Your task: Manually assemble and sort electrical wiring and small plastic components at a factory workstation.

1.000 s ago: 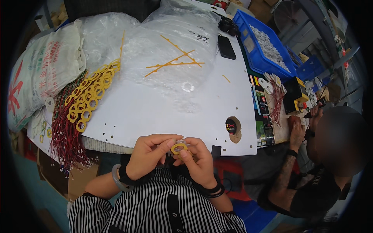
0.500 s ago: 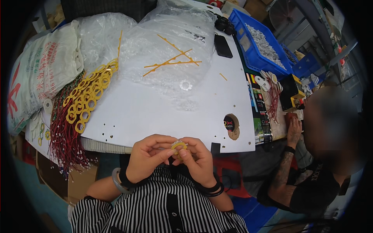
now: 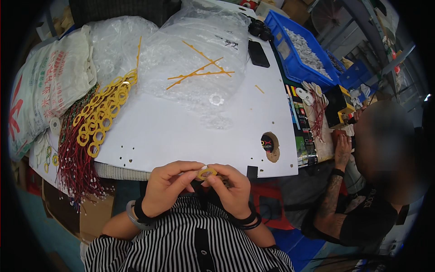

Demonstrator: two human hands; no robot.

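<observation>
Close to my body, just past the table's near edge, a small yellow ring (image 3: pixel 207 175) is held between both hands. My left hand (image 3: pixel 165 188) pinches it from the left with thumb and fingers. My right hand (image 3: pixel 230 189) grips its right side. A bit of white shows at the ring's upper edge, too small to name. Farther left, many yellow rings (image 3: pixel 106 123) lie overlapped in rows, with dark red wires (image 3: pixel 74 167) hanging from them over the table edge. A pale toothed ring (image 3: pixel 216 99) rests on clear plastic ahead of my hands.
Clear plastic bags (image 3: pixel 163 50) cover the back of the white table (image 3: pixel 181 140), with thin orange strips (image 3: pixel 195 73) on top. A woven sack (image 3: pixel 54 86) stands left. Right are a phone (image 3: pixel 258 54), a blue bin (image 3: pixel 290 50) of white parts and a co-worker's hand (image 3: pixel 343 149).
The yellow ring has tilted flatter and turned slightly in my fingers. My hands have shifted down a little. The co-worker's hand has barely moved.
</observation>
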